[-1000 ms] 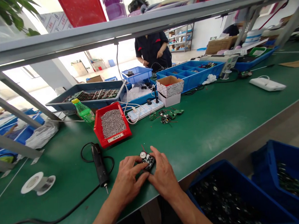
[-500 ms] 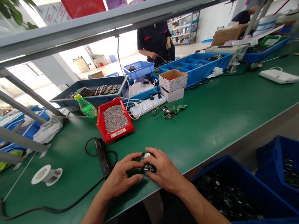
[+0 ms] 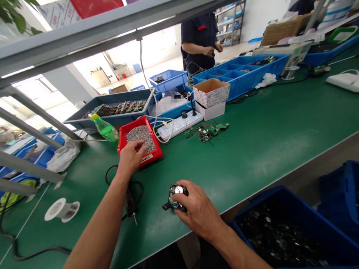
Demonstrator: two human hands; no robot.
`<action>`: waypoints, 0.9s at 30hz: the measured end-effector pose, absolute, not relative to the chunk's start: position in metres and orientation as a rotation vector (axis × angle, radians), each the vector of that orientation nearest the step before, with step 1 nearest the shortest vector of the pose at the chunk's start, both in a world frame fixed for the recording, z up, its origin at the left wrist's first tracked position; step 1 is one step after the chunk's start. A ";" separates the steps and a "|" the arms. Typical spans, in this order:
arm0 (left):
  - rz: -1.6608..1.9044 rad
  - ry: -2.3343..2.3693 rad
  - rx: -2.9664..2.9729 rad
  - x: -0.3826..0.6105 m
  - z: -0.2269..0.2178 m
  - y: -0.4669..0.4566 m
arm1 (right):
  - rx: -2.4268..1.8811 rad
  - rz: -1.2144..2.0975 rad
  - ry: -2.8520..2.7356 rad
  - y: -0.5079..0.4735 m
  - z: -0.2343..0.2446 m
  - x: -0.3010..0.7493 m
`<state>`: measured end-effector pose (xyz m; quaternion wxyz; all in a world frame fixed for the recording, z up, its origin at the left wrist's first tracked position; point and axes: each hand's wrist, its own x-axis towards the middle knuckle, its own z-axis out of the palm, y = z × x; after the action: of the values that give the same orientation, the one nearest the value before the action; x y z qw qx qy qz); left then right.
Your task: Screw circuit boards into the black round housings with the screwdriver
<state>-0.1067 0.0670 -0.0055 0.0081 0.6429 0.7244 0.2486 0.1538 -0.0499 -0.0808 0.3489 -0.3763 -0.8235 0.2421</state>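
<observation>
My right hand [image 3: 197, 210] grips a small black assembly with a round metal part [image 3: 175, 195] near the front edge of the green table [image 3: 260, 145]. My left hand [image 3: 132, 156] reaches over the near rim of a red bin [image 3: 122, 139] filled with small grey screws, fingers curled down into them. What the fingers hold, if anything, is hidden. A black electric screwdriver [image 3: 130, 201] with its cable lies on the table under my left forearm.
Behind the red bin stand a green bottle [image 3: 105, 129], a white power strip [image 3: 179, 125], loose circuit boards [image 3: 208, 131] and a cardboard box [image 3: 211, 93]. Blue bins [image 3: 297, 233] of parts sit below the table edge. A solder spool [image 3: 61, 209] lies left. A person stands far behind.
My left hand left the black assembly and moved forward and left to the red screw bin. My right hand stays on the assembly, now holding it alone.
</observation>
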 end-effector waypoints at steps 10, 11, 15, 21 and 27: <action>0.555 2.385 1.917 -0.119 -0.020 0.141 | -1.008 0.625 -2.115 -0.047 -0.083 0.152; 0.577 2.387 1.903 -0.118 -0.020 0.141 | -1.009 0.624 -2.116 -0.047 -0.082 0.152; 0.706 2.365 1.843 -0.117 -0.023 0.136 | -1.022 0.632 -2.116 -0.047 -0.081 0.152; 0.975 2.272 1.737 -0.125 -0.023 0.126 | -1.026 0.681 -2.102 -0.047 -0.080 0.153; 1.246 2.177 1.574 -0.130 -0.023 0.118 | -1.021 0.699 -2.083 -0.047 -0.080 0.152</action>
<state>-0.1303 0.1180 -0.0228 0.0901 0.5295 0.7321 0.4189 0.1524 -0.0470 -0.0796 0.3516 -0.3945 -0.8049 0.2700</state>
